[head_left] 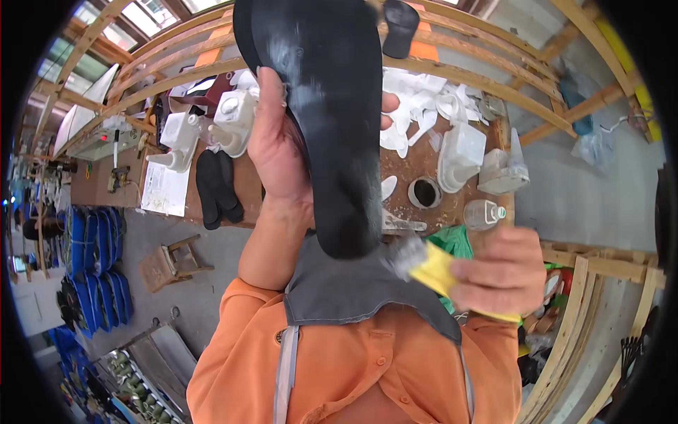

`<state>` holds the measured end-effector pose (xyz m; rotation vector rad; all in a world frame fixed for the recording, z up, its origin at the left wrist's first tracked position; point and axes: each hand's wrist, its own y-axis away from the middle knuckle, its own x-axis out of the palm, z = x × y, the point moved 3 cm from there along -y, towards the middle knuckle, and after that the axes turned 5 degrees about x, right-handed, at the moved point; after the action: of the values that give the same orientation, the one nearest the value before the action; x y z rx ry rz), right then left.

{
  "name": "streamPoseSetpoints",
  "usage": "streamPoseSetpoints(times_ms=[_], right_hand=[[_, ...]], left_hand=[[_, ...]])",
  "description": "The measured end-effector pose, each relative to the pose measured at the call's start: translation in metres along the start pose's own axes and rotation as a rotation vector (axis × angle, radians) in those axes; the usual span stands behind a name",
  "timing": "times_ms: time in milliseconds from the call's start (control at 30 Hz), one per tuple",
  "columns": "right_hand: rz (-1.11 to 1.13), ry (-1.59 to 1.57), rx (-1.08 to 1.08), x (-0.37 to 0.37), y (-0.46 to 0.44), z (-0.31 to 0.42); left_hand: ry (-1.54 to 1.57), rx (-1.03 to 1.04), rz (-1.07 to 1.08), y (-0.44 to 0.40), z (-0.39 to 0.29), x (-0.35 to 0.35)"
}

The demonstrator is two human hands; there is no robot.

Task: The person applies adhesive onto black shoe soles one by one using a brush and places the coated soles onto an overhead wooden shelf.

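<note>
A large black insole (pixel 328 120) is held up close in my left hand (pixel 279 141), the thumb along its left edge and fingertips showing at its right edge. A wet-looking sheen covers parts of its face, mostly the upper left and the lower end. My right hand (pixel 500 275), blurred by motion, is closed around the yellow handle of a brush (pixel 432 272). The brush's pale bristles are smeared and lie just right of the insole's lower end; whether they touch it I cannot tell.
Behind, the brown worktable (pixel 247 191) bears a pair of black insoles (pixel 217 187), a cup of dark stuff (pixel 425 192), a white nozzle bottle (pixel 462 155), a clear bottle (pixel 484 214) and white scraps. Wooden rack rails (pixel 487 78) run beyond. A wooden stool (pixel 173 263) stands left.
</note>
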<state>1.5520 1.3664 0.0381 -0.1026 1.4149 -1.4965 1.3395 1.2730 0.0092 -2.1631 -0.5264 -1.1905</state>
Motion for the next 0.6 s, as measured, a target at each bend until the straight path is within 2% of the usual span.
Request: streamPoseSetpoints(times_ms=[33,100,167,200,267,367,433,533,600], right_hand=[[-0.001,-0.005,-0.006,-0.003,0.001,0.005],[-0.259,-0.151,0.312,-0.015,0.004,0.008],[-0.567,-0.549,0.602,-0.001,0.009,0.001],[-0.585,-0.534,0.597,0.009,-0.002,0.002],[-0.684,-0.463,0.983,0.023,-0.018,-0.010],[-0.630,-0.514,1.029,0.021,-0.015,-0.050],[-0.949,-0.604,1.018,0.007,-0.011,-0.069],[-0.893,-0.539,1.018,0.018,-0.022,-0.056],[-0.614,-0.434,0.956,0.029,-0.034,-0.061]], left_hand=[[-0.013,0.016,0.006,0.001,0.000,-0.002],[-0.035,0.014,0.031,0.002,0.004,-0.004],[-0.042,0.009,-0.006,0.003,0.011,-0.009],[-0.050,0.019,-0.056,0.005,0.013,-0.014],[-0.073,0.044,-0.161,0.008,0.015,-0.022],[-0.135,0.023,-0.209,0.013,0.014,-0.027],[-0.185,0.021,-0.275,0.019,0.012,-0.032],[-0.120,0.012,-0.294,0.023,0.011,-0.031],[-0.056,0.009,-0.308,0.027,0.006,-0.031]])
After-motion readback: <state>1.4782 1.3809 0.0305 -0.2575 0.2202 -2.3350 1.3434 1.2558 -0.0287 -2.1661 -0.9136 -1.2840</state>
